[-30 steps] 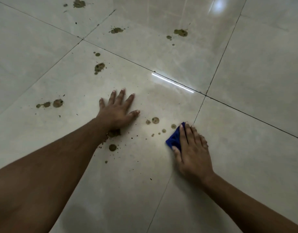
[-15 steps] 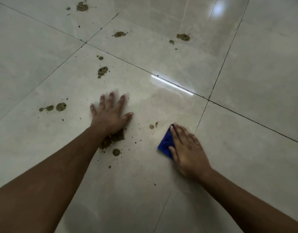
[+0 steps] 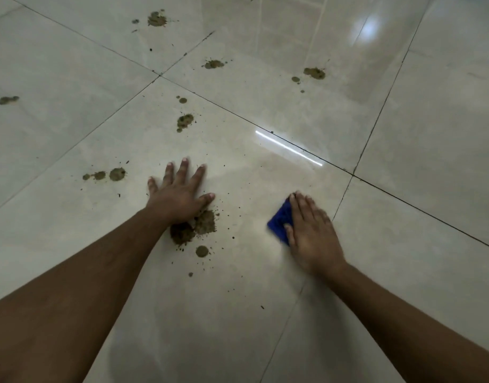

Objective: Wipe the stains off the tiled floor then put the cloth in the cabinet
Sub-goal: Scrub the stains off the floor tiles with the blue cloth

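My right hand [image 3: 311, 233] presses flat on a folded blue cloth [image 3: 279, 221], which peeks out at the hand's left side on the glossy tiled floor [image 3: 265, 286]. My left hand [image 3: 180, 193] rests flat on the floor with fingers spread and holds nothing. A large brown stain [image 3: 200, 225] lies just below the left hand's thumb, partly under the wrist, with a smaller round spot [image 3: 202, 251] beneath it. More brown stains sit farther off: a row at the left [image 3: 117, 174], one ahead [image 3: 184, 120], and others near the top [image 3: 156, 19], [image 3: 213, 64], [image 3: 315, 73].
Large beige tiles with dark grout lines [image 3: 304, 152] cross the view. A bright light streak [image 3: 289, 147] reflects on the tile ahead of the cloth. Tiny dark specks are scattered between my hands. No cabinet is in view.
The small spots between my hands have been wiped away. My right hand slid the cloth left and then back right. The big stain by my left wrist shows more.
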